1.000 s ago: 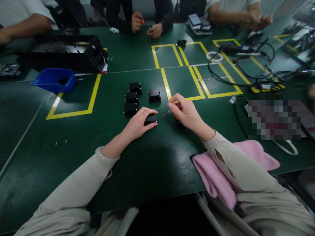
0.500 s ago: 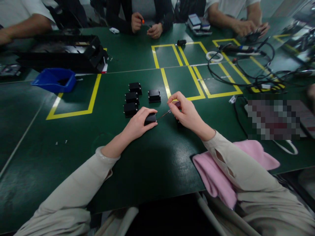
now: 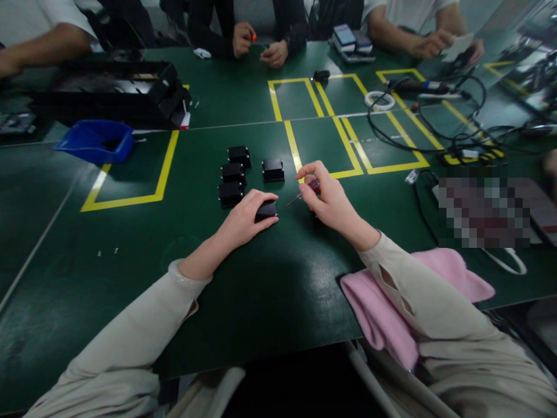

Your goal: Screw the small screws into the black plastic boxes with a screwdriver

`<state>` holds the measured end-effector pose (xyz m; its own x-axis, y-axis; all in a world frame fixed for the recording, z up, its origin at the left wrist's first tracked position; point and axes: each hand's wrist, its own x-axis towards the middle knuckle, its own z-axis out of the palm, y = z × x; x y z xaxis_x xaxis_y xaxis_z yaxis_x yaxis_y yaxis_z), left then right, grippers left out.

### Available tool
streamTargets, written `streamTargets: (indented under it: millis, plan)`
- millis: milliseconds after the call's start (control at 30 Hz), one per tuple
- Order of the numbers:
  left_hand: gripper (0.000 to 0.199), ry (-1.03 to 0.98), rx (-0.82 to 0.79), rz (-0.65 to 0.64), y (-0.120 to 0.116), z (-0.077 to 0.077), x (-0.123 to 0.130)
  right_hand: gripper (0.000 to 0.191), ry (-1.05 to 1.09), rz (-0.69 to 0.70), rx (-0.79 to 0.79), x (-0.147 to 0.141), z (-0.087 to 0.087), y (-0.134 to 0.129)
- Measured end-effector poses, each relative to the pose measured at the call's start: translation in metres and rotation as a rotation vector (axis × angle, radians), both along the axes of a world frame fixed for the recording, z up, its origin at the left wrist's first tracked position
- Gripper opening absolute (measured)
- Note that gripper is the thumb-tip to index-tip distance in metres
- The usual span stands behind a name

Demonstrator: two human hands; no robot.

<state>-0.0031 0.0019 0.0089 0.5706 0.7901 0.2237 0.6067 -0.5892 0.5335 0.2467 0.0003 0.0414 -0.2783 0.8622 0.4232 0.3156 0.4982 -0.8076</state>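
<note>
My left hand is closed on a small black box, thumb and fingers on opposite sides of it, against the green tabletop. In my right hand is a screwdriver, held by its dark purple handle. Its thin shaft slants down to the right end of the held box, where a small bright spot shows. Beyond my left hand, several similar black boxes stand in a column, and another black box lies to their right. Something dark sits partly hidden beneath my right hand.
A blue scoop-like bin stands at the left by black trays. Yellow tape marks the table. Cables and a white tape ring lie at the right. A pink cloth lies under my right forearm. Co-workers sit opposite.
My right hand and the screwdriver have shifted very slightly; my left hand stays on the black box. The co-worker at the far right now holds a pale sheet.
</note>
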Motion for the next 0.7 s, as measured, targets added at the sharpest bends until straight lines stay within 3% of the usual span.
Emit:
streamTargets:
  millis: [133, 267, 400, 533, 700]
  plan:
    - [0.041, 0.003, -0.005, -0.001, -0.0004, 0.0012, 0.0002, 0.014, -0.019, 0.030, -0.003, 0.0006, 0.0007, 0.0003]
    - [0.040, 0.005, -0.009, 0.002, -0.0004, 0.0019, 0.0006, 0.003, -0.012, 0.022, -0.006, 0.0004, 0.0010, -0.0003]
    - [0.041, 0.005, -0.012, 0.008, 0.0000, 0.0012, 0.0004, 0.005, -0.012, 0.020, -0.008, 0.0002, 0.0017, -0.0004]
    - [0.041, 0.000, -0.005, -0.001, 0.0001, 0.0009, -0.0002, 0.018, -0.028, 0.024, -0.006, 0.0000, 0.0016, 0.0005]
    - [0.041, 0.008, -0.009, 0.002, -0.0002, 0.0012, -0.0003, 0.003, -0.016, 0.015, -0.003, -0.0006, 0.0013, -0.0002]
